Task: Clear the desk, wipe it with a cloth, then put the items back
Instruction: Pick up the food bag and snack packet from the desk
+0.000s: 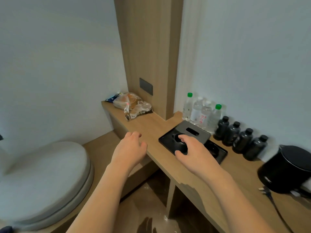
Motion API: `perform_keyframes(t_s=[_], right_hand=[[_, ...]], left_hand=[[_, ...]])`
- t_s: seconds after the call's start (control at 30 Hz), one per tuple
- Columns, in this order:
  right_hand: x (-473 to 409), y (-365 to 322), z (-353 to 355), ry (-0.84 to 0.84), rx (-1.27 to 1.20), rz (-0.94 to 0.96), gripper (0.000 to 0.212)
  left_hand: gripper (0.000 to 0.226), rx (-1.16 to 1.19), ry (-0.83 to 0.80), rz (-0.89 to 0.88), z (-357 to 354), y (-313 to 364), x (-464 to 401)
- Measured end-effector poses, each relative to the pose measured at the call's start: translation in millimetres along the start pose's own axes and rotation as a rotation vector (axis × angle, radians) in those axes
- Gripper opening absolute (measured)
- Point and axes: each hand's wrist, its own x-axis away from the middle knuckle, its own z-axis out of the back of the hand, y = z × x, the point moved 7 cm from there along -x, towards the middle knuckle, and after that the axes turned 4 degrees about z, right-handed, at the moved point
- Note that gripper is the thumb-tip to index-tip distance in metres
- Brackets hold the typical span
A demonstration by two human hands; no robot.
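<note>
On the wooden desk (pixel 156 125), head view: black tray (pixel 165 140) near the front edge, holding a black cup (pixel 179 143) at its left end, a second dark cup (pixel 212 148) at its right end, and a black tissue box (pixel 193 130) with a slot on top at the back.
Right hand (pixel 193 154): over the tray, fingers and thumb curled round the left cup, gripping it from above.
Left hand (pixel 131 149): beside the desk's front edge, left of the tray, fingers loosely bent, holding nothing.
Water bottles (pixel 202 113): clear, grouped against the wall behind the tray; two with green caps.
Dark bottles (pixel 242 139): four, black-capped, in a row along the wall, right of the water bottles.
Kettle (pixel 286 172): black, at the far right, blurred; plug and cord (pixel 276 206) lying just in front of it.
Plastic bags (pixel 131 103): clear, with packaged food, at the desk's far left end beside a wooden wall panel (pixel 148 47) bearing a grey switch plate (pixel 146 86).
Seat cushion (pixel 43 179): pale, rounded, lower left, below desk level.
</note>
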Motion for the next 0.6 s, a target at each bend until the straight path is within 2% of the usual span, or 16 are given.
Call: perform_keyframes(t_s=[0.13, 0.37, 0.6], right_hand=[[-72, -25, -24, -0.016, 0.013, -0.006, 0.062], [-174, -19, -66, -0.08, -0.029, -0.142, 0.063], [-320, -24, -113, -0.119, -0.153, -0.116, 0.063]], left_hand=[[0.046, 0.034, 0.005, 0.025, 22, -45, -73], [0.045, 0.053, -0.13, 0.022, 6, -86, -177], [0.04, 0.021, -0.119, 0.081, 23, -134, -288]])
